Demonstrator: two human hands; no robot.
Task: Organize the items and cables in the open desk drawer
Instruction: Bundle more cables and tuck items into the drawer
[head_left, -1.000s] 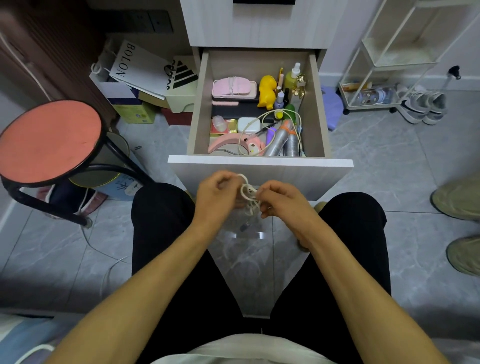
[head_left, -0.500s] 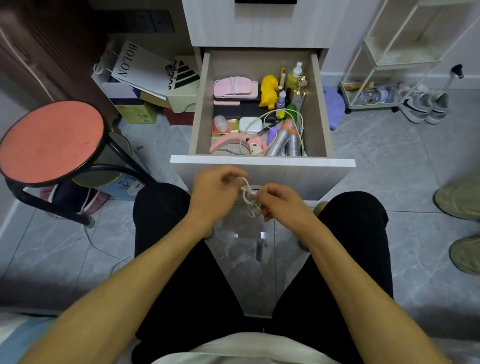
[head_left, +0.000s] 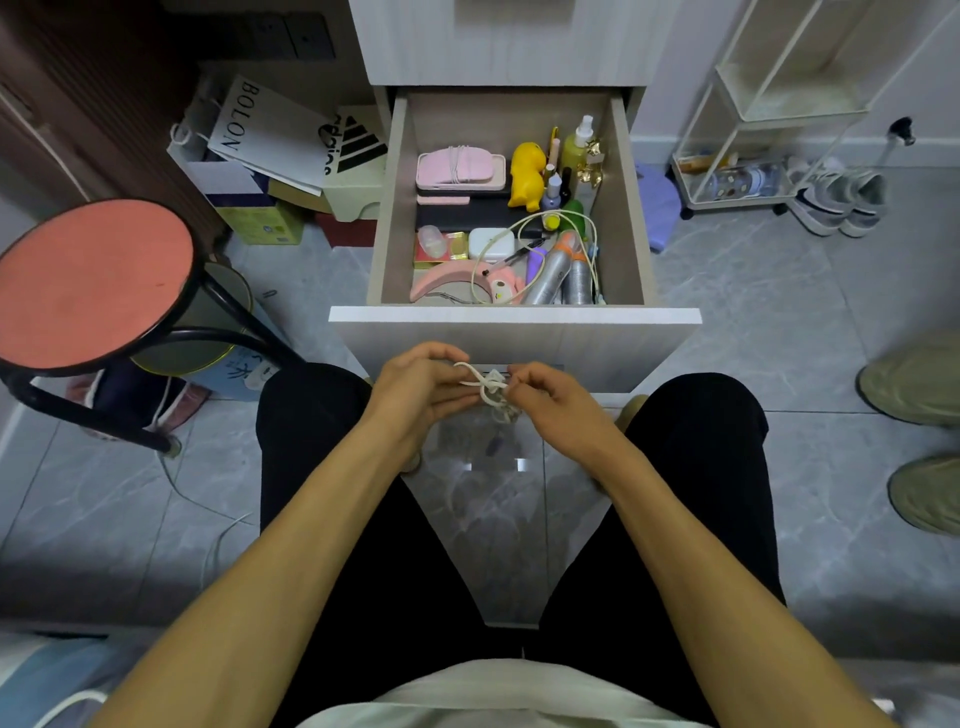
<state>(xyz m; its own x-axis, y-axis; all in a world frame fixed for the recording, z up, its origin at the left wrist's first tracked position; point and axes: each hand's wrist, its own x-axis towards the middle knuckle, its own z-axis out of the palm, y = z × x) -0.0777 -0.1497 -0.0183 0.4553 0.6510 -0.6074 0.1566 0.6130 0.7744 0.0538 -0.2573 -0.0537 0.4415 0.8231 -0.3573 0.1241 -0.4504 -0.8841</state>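
Note:
A bundled white cable sits between my two hands, just in front of the open drawer. My left hand pinches one side of the bundle and my right hand pinches the other. Inside the drawer lie a pink case with a cord around it, a yellow duck toy, a white charger box, a loose pale cable loop, two silver spray cans, a pink curved item and small bottles.
A red-topped stool stands at left, with paper bags and boxes behind it. A white wire rack and sneakers are at right. Someone's shoes show at the right edge. My knees flank the drawer front.
Both hands kept working the white cable bundle in nearly the same place; the bundle looks tighter and more knotted. The drawer's contents have not moved.

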